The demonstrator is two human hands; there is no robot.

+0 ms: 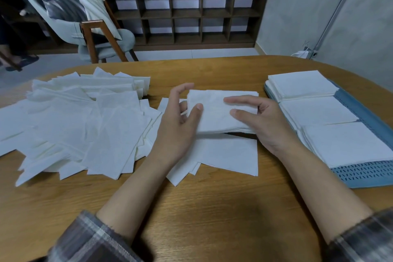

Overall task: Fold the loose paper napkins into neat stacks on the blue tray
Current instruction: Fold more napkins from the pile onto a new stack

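Observation:
A white folded napkin (pixel 217 112) is lifted a little above the table between both hands. My left hand (pixel 180 125) is at its left edge, thumb on top and fingers spread behind it. My right hand (pixel 259 121) grips its right side, fingers over the top and thumb at the near edge. Under it lies a flat napkin (pixel 229 153). A large heap of loose napkins (pixel 80 121) covers the table's left. On the right, the blue tray (pixel 365 172) carries three neat stacks (pixel 319 110).
The wooden table (pixel 212 208) has bare surface near me. Beyond its far edge stand a chair (pixel 95 36) and a dark cubby shelf (pixel 187 13). A wall and a conduit rise at the right.

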